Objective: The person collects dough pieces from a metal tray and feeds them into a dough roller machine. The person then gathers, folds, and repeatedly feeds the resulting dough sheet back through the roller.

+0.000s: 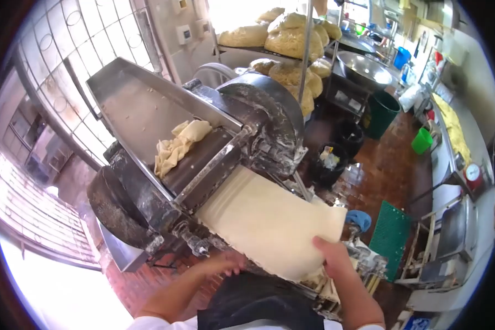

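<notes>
A wide, pale dough sheet (264, 220) comes out of the rollers of a dough sheeter (212, 170) and slopes down toward me. My right hand (334, 259) grips its lower right edge, thumb on top and the fingers hidden beneath. Beside the sheet's left edge, below the machine's frame, my left hand (231, 264) hangs with loosely bent fingers and nothing visible in it. Crumpled dough scraps (181, 144) lie at the lower end of the metal feed tray (135, 107), just above the rollers.
Big bags of yellowish noodles or dough (294, 41) fill a rack behind the machine. A large metal wok (364, 69), a dark green bin (382, 113) and a black bucket (329, 165) stand farther right. A green mat (390, 236) lies near a wooden-framed stand (440, 242).
</notes>
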### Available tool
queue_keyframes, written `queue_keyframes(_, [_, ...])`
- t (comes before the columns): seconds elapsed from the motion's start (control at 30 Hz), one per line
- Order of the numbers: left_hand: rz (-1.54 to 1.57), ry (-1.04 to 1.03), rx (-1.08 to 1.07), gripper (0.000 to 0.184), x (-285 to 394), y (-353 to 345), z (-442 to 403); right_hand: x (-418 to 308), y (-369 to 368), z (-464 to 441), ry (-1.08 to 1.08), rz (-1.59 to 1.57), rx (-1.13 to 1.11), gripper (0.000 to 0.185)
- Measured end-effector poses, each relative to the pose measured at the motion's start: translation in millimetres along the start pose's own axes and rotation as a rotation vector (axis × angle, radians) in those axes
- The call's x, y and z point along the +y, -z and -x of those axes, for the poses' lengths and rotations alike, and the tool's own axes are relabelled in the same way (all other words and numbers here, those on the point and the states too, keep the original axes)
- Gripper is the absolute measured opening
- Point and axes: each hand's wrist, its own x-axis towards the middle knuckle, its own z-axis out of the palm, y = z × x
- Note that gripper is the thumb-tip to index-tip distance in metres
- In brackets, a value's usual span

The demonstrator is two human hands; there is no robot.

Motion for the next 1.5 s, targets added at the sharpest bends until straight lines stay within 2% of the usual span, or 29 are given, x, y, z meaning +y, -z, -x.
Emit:
queue_keyframes(0.07, [0.280,0.001,0.382,0.037,-33.9,29.0,-52.4,-10.7,7.6,11.4,0.023,0.046,0.029,0.042])
queue_keyframes(0.13, [0.597,-0.111,0.558,0.037,-25.1,48.4,-79.5,-15.3,17.5,21.6,0.083,0.076,0.038,0.041])
queue_keyframes(0.27, [0.921,-0.359,0.592,0.038,14.0,72.7,-103.7,-35.3,25.3,49.9,0.087,0.146,0.129,0.044])
queue_keyframes(0.4, [1.042,-0.495,0.590,0.039,43.8,88.4,-108.7,-42.3,43.3,68.6,0.124,0.151,0.159,0.046])
queue_keyframes(0.7, [1.071,-0.630,0.560,0.041,74.1,78.0,-94.0,-53.9,91.7,104.3,0.153,0.191,0.245,0.054])
queue_keyframes(1.0, [1.045,-0.688,0.441,0.043,96.3,4.8,-94.4,-61.4,129.0,122.9,0.220,0.243,0.336,0.054])
queue_keyframes(1.33, [0.898,-0.620,0.285,0.045,126.9,-71.8,-105.9,-52.2,153.5,107.0,0.235,0.263,0.418,0.044])
queue_keyframes(1.5, [0.672,-0.572,0.210,0.046,148.4,-92.1,-84.5,-34.1,163.7,77.6,0.213,0.238,0.381,0.040])
